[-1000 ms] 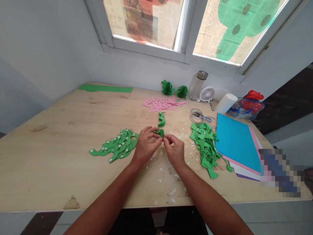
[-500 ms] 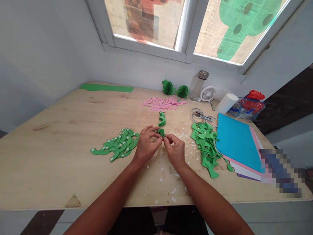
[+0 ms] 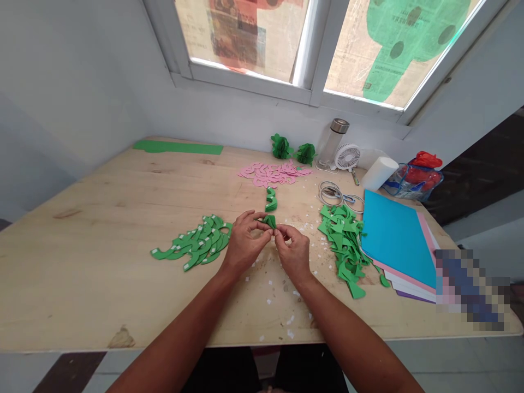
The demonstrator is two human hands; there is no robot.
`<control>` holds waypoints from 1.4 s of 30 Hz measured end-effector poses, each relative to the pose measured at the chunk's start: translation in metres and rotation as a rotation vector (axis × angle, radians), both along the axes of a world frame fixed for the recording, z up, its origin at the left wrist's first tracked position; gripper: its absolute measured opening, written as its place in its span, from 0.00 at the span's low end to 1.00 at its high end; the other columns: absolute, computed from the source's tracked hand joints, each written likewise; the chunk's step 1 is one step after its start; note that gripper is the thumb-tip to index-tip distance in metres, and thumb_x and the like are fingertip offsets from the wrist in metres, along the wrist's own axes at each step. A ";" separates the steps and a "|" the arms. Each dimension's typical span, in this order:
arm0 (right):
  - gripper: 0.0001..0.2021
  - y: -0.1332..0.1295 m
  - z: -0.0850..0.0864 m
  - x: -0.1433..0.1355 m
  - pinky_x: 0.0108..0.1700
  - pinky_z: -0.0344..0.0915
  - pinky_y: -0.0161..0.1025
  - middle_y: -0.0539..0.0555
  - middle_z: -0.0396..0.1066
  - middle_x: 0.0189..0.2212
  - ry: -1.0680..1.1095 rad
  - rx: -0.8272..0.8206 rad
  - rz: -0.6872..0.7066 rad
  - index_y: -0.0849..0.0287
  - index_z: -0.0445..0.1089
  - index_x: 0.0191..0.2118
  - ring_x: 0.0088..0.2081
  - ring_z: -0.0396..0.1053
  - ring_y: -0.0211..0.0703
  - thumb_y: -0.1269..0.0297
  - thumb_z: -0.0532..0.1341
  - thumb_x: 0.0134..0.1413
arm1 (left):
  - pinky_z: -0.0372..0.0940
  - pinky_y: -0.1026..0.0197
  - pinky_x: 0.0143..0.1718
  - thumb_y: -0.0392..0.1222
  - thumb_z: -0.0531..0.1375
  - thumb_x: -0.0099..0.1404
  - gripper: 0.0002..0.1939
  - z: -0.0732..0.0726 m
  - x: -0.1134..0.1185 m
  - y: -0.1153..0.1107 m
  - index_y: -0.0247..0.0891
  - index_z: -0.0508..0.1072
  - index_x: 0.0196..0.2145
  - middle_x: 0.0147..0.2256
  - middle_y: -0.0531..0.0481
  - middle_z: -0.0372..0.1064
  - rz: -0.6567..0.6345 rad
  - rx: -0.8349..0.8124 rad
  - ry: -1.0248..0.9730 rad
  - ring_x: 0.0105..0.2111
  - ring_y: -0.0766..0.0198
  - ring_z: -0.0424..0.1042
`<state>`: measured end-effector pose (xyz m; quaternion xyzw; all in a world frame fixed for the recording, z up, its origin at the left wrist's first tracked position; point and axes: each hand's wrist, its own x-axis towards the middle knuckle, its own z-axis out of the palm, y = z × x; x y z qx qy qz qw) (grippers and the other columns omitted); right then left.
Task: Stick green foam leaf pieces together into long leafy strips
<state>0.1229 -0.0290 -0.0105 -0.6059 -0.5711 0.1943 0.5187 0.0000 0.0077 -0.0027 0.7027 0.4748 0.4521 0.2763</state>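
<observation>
Between my two hands, over the middle of the table, is a small green paper piece (image 3: 269, 221), curved or folded. My left hand (image 3: 248, 239) pinches it from the left, and my right hand (image 3: 292, 248) pinches its near right edge; the fingertips nearly meet and hide part of it. Just beyond lies a small stack of curved green pieces (image 3: 271, 200) with a white square on top. To the left of my left hand spreads a pile of curved green paper strips (image 3: 200, 243) bearing white squares.
Green scraps (image 3: 346, 245) lie right of my hands, beside blue sheets (image 3: 397, 234). Behind are pink cutouts (image 3: 272, 173), two green paper ornaments (image 3: 281, 146), scissors (image 3: 331, 192), a bottle (image 3: 333, 142), a small fan (image 3: 347, 157) and a white roll (image 3: 380, 173). White bits litter the front.
Almost nothing differs. Both hands keep their pinch on the green paper piece, which looks very slightly turned; the view has shifted a touch.
</observation>
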 end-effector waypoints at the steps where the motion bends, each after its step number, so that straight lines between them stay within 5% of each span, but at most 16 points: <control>1: 0.10 0.000 0.000 0.000 0.35 0.64 0.38 0.55 0.76 0.30 -0.011 0.007 0.001 0.58 0.74 0.34 0.30 0.69 0.42 0.66 0.56 0.51 | 0.55 0.46 0.55 0.41 0.59 0.53 0.05 0.000 0.000 0.000 0.42 0.74 0.22 0.42 0.50 0.72 -0.001 -0.002 0.002 0.53 0.53 0.61; 14: 0.09 0.000 0.000 -0.002 0.34 0.65 0.37 0.55 0.76 0.30 -0.004 0.003 -0.004 0.60 0.74 0.33 0.28 0.68 0.41 0.66 0.56 0.50 | 0.54 0.47 0.56 0.37 0.57 0.52 0.05 0.003 0.001 -0.002 0.41 0.71 0.20 0.43 0.49 0.73 -0.002 -0.005 0.032 0.53 0.53 0.61; 31: 0.08 0.008 0.003 0.001 0.33 0.64 0.36 0.50 0.73 0.21 0.644 -0.147 0.075 0.60 0.71 0.30 0.28 0.70 0.41 0.61 0.61 0.45 | 0.51 0.46 0.57 0.36 0.57 0.53 0.05 0.008 -0.002 -0.002 0.41 0.69 0.21 0.45 0.48 0.71 -0.082 -0.049 -0.060 0.55 0.53 0.58; 42: 0.08 0.009 0.012 0.002 0.27 0.60 0.33 0.49 0.72 0.20 0.761 -0.193 0.034 0.61 0.72 0.29 0.23 0.65 0.36 0.62 0.62 0.42 | 0.53 0.46 0.55 0.37 0.58 0.53 0.04 0.011 0.001 -0.004 0.40 0.67 0.22 0.46 0.46 0.69 -0.073 0.034 -0.021 0.54 0.53 0.59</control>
